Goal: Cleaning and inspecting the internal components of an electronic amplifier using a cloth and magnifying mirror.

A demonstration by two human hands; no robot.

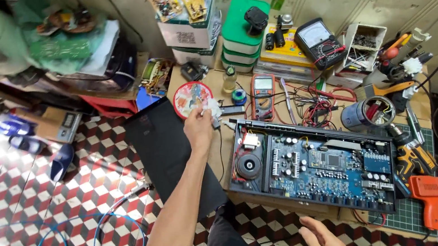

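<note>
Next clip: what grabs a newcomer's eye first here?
The opened black device with its blue circuit board exposed, lying mid-bench. The left hand stretches out over the bench beside a round red lid, pinching something small and pale. At the right edge lies an orange drill.

Head view, steeply down, workbench near

The left hand (198, 125) reaches out over the wooden table (224, 156) and holds a small white crumpled cloth (210, 108) just beside the round red plastic lid (191, 97), while the right hand (323, 240) rests open below the opened black amplifier with a blue circuit board (316, 167).
</note>
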